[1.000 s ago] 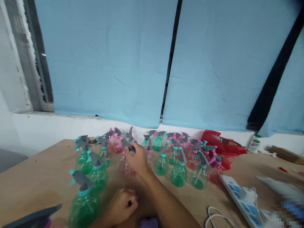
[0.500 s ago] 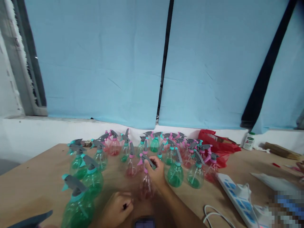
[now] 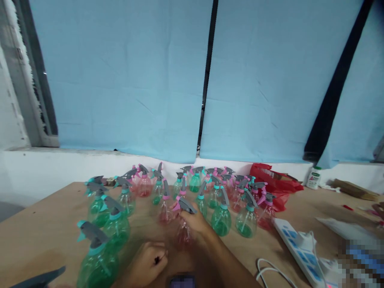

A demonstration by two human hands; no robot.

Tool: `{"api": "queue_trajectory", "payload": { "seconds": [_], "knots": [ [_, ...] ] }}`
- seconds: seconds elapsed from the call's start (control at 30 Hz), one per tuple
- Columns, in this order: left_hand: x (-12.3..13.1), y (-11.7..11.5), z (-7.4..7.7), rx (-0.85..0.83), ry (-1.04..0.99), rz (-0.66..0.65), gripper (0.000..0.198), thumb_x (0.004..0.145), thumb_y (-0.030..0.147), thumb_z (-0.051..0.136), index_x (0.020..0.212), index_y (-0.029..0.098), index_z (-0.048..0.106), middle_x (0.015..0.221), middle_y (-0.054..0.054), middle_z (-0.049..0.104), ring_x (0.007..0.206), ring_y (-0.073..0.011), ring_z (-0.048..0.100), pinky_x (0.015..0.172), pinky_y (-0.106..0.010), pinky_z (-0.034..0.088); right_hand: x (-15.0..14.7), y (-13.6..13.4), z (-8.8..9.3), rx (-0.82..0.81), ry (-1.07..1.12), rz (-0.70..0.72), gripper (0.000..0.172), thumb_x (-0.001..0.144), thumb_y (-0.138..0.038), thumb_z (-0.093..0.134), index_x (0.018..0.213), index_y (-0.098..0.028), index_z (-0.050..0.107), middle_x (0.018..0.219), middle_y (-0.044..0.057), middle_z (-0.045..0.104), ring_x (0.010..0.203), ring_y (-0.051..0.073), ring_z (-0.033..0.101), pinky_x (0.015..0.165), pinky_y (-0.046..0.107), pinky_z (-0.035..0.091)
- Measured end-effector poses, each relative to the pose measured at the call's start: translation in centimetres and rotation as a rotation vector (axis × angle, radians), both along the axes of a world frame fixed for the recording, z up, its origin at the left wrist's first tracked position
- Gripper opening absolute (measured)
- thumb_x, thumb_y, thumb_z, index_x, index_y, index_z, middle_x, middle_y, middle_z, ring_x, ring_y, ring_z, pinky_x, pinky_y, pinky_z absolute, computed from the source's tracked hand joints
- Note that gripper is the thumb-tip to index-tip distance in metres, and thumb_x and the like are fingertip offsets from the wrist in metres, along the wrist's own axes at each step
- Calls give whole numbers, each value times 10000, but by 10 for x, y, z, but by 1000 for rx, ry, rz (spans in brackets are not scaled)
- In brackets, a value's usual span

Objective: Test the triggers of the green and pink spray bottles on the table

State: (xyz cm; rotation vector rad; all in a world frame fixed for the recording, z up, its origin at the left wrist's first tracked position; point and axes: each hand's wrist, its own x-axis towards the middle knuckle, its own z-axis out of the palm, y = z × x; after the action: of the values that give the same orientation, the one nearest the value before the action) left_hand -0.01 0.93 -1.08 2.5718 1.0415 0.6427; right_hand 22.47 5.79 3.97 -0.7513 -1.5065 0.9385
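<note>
A pink spray bottle (image 3: 184, 236) with a grey trigger head stands upright on the table. My right hand (image 3: 193, 218) is wrapped round its neck, just under the sprayer. To its left, my left hand (image 3: 150, 258) rests on the tabletop, curled into a loose fist. A small dark gap shows between thumb and fingers, with no object visible in it. Another pink spray bottle (image 3: 166, 210) is close behind the held one. Green spray bottles (image 3: 221, 222) stand right of my right forearm, and a larger-looking green spray bottle (image 3: 99, 264) is left of my left hand.
Several more pink and green spray bottles (image 3: 144, 186) line the back of the table (image 3: 45, 216). On the right lie a red plastic bag (image 3: 277, 192), a white power strip (image 3: 297, 252) and a white cable (image 3: 274, 270). A dark phone-like object (image 3: 182, 281) is at the front edge.
My right hand has slid down from the sprayer's trigger to the bottle's neck, and the fingers now wrap round it. The left hand stays where it was.
</note>
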Motion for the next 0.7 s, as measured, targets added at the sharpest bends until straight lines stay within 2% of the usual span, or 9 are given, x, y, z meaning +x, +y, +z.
{"api": "queue_trajectory", "payload": {
  "seconds": [0.13,0.3,0.47,0.6,0.7],
  "knots": [
    [1,-2,4,-4,15,5,354,875,205,477,584,206,277,602,38,443,599,-120,483,609,-302,242,-3,0,-3,-69,61,0,209,799,-281,657,903,-253,836,695,-6,725,598,157,606,580,242,473],
    [3,-5,3,-5,44,22,338,875,193,484,595,205,293,622,35,479,622,-125,515,634,-296,270,-6,4,-13,-88,122,-5,222,749,-262,643,875,-249,825,658,-19,691,567,152,585,579,247,490],
    [2,-7,5,-12,48,18,343,869,161,506,591,202,309,622,36,484,623,-125,523,630,-295,267,-6,2,-12,-87,128,-72,146,728,-270,672,797,-240,797,652,-21,698,568,153,576,588,254,499],
    [2,-6,4,-7,47,17,348,847,149,524,585,206,302,616,37,477,620,-128,522,616,-298,265,-6,0,-8,-71,142,-17,159,737,-265,665,825,-240,795,762,-1,760,581,150,614,600,257,517],
    [2,-4,0,-5,42,28,332,852,164,522,590,208,322,622,36,492,625,-129,530,626,-286,292,-8,2,-14,-95,187,-48,128,735,-248,666,803,-232,774,786,10,770,573,151,627,588,259,524]
  ]
}}
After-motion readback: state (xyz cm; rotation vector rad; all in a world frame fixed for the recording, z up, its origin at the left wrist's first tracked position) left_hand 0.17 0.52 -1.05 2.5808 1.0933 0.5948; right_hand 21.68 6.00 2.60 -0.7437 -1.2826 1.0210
